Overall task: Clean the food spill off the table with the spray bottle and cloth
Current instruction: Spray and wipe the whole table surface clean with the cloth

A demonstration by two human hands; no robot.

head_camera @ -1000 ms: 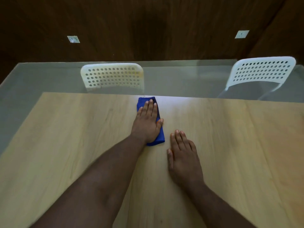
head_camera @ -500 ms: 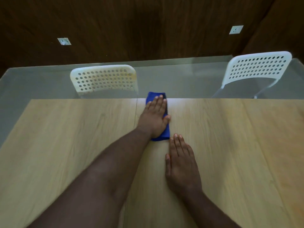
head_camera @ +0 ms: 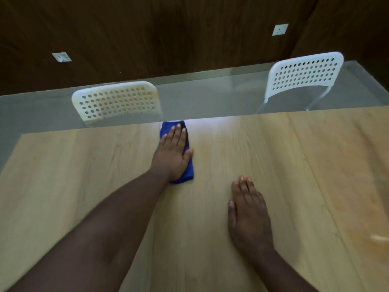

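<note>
Soft blue cloth [head_camera: 188,175]; smooth pale wood-grain table [head_camera: 84,175]; perforated white plastic chairs [head_camera: 115,100]

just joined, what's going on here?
A person is wiping a wooden table. The left hand presses flat on a folded blue cloth near the table's far edge. The right hand rests flat on the bare tabletop, apart from the cloth. No spray bottle is in view. Two white chairs stand across the table.

No readable text, labels, brands or numbers anywhere in view.
</note>
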